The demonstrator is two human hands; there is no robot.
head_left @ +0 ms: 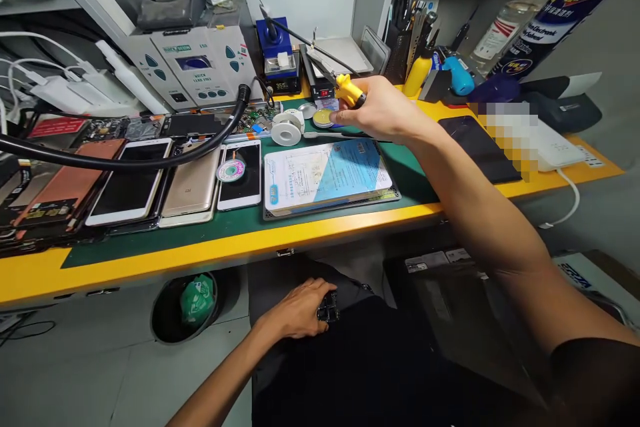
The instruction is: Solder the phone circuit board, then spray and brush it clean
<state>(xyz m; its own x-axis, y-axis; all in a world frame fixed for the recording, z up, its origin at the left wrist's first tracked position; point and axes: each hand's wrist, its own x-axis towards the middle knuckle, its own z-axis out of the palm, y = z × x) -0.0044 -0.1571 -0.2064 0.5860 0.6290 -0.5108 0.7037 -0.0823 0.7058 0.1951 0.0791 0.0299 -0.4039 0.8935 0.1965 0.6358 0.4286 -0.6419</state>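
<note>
My right hand (383,109) reaches over the back of the green mat (413,177), its fingers closed round a yellow-handled tool (349,88) whose thin dark tip points up and left. Just under those fingers lies a round yellow tin (324,118), with a white solder spool (287,129) to its left. Down on my lap, my left hand (303,309) is curled about a small black part (328,307) that I cannot make out clearly. A blue and white booklet (325,173) lies on the mat between the two hands.
Phones (131,183) line the left side of the mat. A black hose (200,155) arches over them from the grey soldering station (195,70). A blue iron stand (275,47) and a pen holder (397,37) stand behind. Below is a bin (161,320).
</note>
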